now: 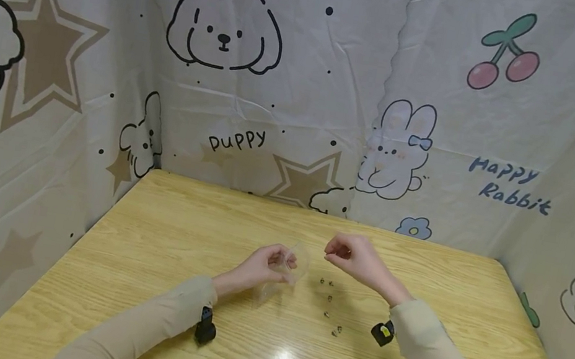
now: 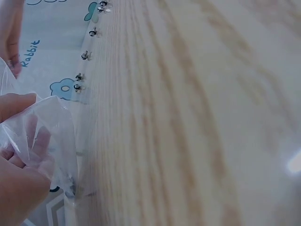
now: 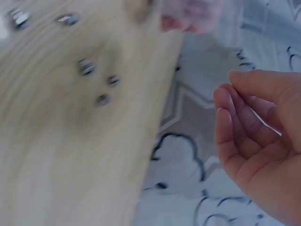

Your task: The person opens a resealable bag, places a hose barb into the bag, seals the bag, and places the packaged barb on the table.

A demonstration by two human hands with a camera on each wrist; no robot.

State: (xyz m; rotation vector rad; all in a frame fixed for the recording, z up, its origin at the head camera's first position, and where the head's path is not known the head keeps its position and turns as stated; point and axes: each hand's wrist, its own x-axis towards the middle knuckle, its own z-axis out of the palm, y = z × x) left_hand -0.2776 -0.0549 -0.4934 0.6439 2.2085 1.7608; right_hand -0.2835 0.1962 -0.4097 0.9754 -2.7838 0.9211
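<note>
My left hand [image 1: 269, 264] grips a clear plastic bag [image 2: 56, 136], with the thumb on one side and fingers inside or behind it. Low in the bag, a small dark piece [image 2: 70, 188] shows through the film. To the right, my right hand [image 1: 356, 258] is raised above the table, thumb and fingertips drawn together. In the right wrist view the right hand's fingertips [image 3: 223, 96] show no thing between them; a tiny piece could be hidden. Between and below the hands, several small shiny metal pieces [image 1: 329, 298] lie in a loose line on the wood; their exact kind is unclear.
The wooden table [image 1: 174, 218] has a pale wood-grain top. A printed cloth [image 1: 303, 81] hangs behind it and at both sides. Each wrist carries a small black camera, the left camera [image 1: 205, 328] and the right camera [image 1: 383, 333]. Light glares off the near table surface.
</note>
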